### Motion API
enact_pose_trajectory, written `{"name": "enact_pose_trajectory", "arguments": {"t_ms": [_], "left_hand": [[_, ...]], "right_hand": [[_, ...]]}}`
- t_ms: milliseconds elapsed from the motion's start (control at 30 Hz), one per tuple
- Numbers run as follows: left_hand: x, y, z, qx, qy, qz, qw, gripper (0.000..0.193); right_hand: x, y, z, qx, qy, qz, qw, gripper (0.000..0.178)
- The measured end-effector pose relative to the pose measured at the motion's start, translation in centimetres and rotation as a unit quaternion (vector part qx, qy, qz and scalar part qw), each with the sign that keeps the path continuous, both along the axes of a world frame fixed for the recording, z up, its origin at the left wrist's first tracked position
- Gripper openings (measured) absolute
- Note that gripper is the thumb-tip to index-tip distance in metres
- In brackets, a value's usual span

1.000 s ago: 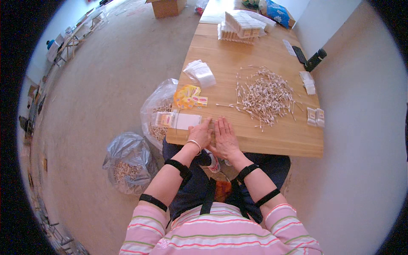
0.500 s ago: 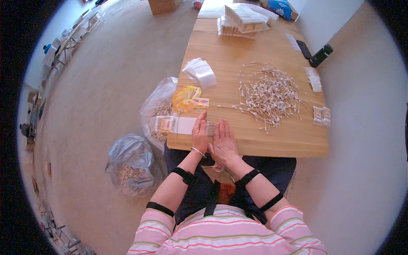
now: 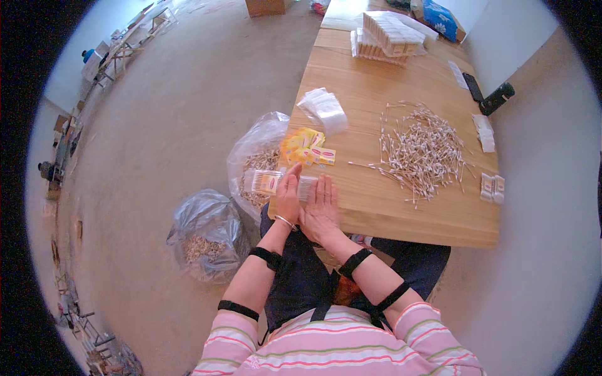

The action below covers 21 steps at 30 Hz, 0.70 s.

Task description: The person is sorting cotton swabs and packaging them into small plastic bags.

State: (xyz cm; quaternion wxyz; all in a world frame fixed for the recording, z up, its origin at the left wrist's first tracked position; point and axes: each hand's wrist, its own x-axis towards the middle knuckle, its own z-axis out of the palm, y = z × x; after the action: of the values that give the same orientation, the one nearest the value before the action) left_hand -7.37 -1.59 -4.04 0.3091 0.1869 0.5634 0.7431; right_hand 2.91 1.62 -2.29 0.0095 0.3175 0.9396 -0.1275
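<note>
At the near left corner of the table, a row of cotton swabs [image 3: 306,188] lies between my hands. My left hand [image 3: 289,197] stands on its edge at the row's left side, fingers straight and together. The right hand [image 3: 321,212] rests flat with outstretched fingers over the row's right part. Just left of my left hand is a small clear packet [image 3: 266,182] of swabs with a yellow-and-white printed card. My left hand hides the stretch between packet and row. Yellow printed cards [image 3: 307,148] lie beyond the hands, with clear plastic sleeves [image 3: 324,109] behind them.
A loose heap of cotton swabs [image 3: 425,150] covers the table's middle right. Stacked packs [image 3: 389,39] stand at the far end. A dark bottle [image 3: 498,98] and small packs [image 3: 492,188] line the right edge. Plastic bags [image 3: 256,160] of swabs sit left of the table.
Both hands have moved left along the table, closer to the packet, and my left hand now covers the white stretch beside it. The whole view has shifted, so the table appears farther right.
</note>
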Motion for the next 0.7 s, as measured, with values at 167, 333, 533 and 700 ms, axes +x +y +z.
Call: {"name": "enact_pose_trajectory", "arguments": {"t_ms": [167,333,533,700], "left_hand": [[-0.4,-0.4,0.3,-0.034,0.035,-0.024,0.999,0.046],[-0.1,-0.2,0.3,-0.018,0.012,-0.017,1.0,0.046],[-0.5,-0.6,-0.4,-0.033,0.033,-0.019,0.999,0.044],[-0.7,-0.9,2.1,-0.17,0.209,-0.062,0.961,0.039]], "right_hand": [[-0.4,0.0,0.0,-0.049,0.062,-0.027,0.997,0.079],[-0.4,0.0,-0.2,-0.04,0.068,-0.027,0.997,0.081],[-0.3,-0.2,0.0,-0.033,0.059,-0.005,0.998,0.08],[-0.5,-0.2,-0.1,-0.042,0.034,-0.012,0.998,0.08]]}}
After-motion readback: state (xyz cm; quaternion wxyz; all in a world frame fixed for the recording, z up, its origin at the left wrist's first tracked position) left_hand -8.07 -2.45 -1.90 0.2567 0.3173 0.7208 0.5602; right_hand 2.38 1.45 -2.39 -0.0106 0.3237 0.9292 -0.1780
